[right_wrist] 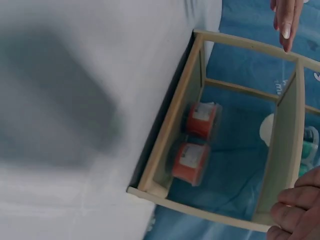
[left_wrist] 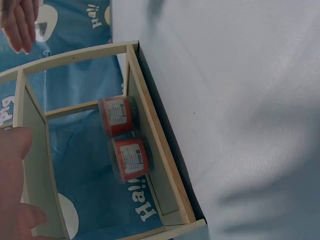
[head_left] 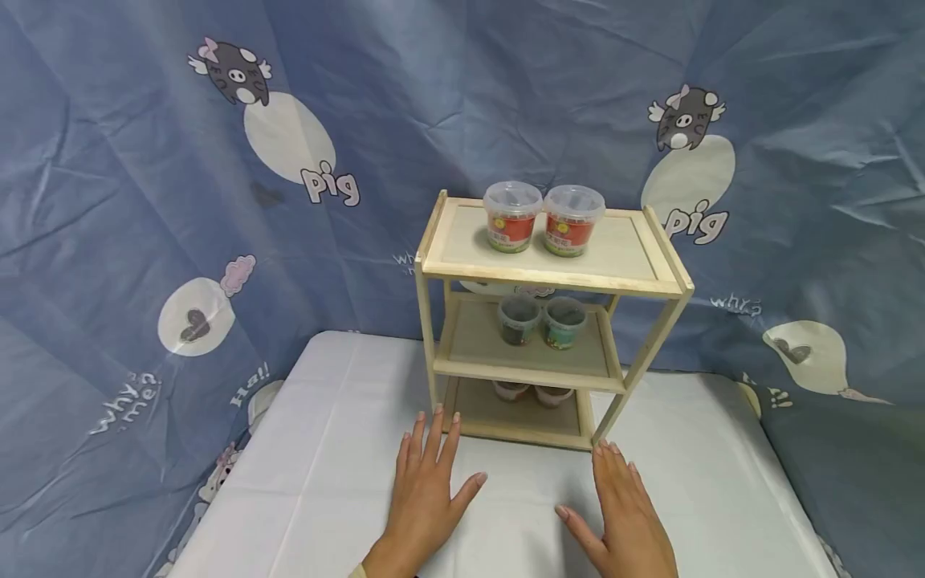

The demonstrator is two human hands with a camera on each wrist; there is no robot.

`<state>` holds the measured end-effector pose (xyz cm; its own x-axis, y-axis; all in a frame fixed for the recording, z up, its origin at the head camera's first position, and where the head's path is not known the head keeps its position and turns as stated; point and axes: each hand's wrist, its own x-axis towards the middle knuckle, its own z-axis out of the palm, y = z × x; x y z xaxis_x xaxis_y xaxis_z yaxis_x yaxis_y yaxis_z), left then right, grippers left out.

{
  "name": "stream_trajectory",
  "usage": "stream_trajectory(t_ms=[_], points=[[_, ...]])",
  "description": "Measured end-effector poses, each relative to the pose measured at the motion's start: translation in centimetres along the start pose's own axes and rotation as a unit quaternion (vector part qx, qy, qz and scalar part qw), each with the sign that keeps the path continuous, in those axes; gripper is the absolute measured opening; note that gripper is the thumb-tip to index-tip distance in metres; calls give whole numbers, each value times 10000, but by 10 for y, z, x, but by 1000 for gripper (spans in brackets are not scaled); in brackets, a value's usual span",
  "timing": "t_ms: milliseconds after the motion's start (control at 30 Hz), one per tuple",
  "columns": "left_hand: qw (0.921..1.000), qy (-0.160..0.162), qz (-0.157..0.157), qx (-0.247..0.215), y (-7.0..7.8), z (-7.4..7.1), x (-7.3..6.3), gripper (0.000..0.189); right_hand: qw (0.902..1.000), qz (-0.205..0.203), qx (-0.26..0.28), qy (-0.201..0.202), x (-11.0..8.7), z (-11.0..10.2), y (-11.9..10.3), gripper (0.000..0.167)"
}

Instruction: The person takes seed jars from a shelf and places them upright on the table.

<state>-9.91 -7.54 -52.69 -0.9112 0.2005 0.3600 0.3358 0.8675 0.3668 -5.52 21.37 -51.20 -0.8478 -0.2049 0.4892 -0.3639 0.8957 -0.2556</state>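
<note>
Blue printed cloth [head_left: 405, 120] backs a white-covered surface [head_left: 354, 457]. I find the wooden shelf [head_left: 535, 376] upright on that surface, presumably light and stiff, best gripped by its side posts [head_left: 428, 333]. Left hand [head_left: 425, 494] and right hand [head_left: 627, 510] hover before the shelf, fingers extended, thumbs angled inward, holding nothing. Six plastic tubs [head_left: 510, 229] stand on it in pairs.
</note>
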Motion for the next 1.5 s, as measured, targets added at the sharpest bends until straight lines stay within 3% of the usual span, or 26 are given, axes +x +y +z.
stream_trajectory(t_ms=[400, 700, 867, 1133, 1300, 1400, 1500], points=[[9995, 99, -197, -217, 0, 0, 2, 98, 9974, -378, 279, 541, 9, -21, 8, 95], [9978, 481, -167, -432, -5, -6, 6, 98, 9923, 0, 642, 1059, 14, -35, 10, 90], [9964, 612, -177, -564, -8, -8, 11, 96, 9845, -19, 983, 1453, 18, -45, 11, 86], [9945, 670, -258, -759, -11, -12, 15, 97, 9795, -42, 910, 1795, 33, -69, 22, 86], [9923, 675, -369, -974, -14, -20, 23, 95, 9728, 105, 969, 2100, 43, -88, 25, 83], [9901, 673, -505, -1121, -16, -26, 28, 92, 9678, 421, 1087, 2231, 49, -102, 24, 74], [9871, 701, -640, -1289, -17, -32, 35, 91, 9625, 751, 1200, 2315, 57, -118, 21, 78]])
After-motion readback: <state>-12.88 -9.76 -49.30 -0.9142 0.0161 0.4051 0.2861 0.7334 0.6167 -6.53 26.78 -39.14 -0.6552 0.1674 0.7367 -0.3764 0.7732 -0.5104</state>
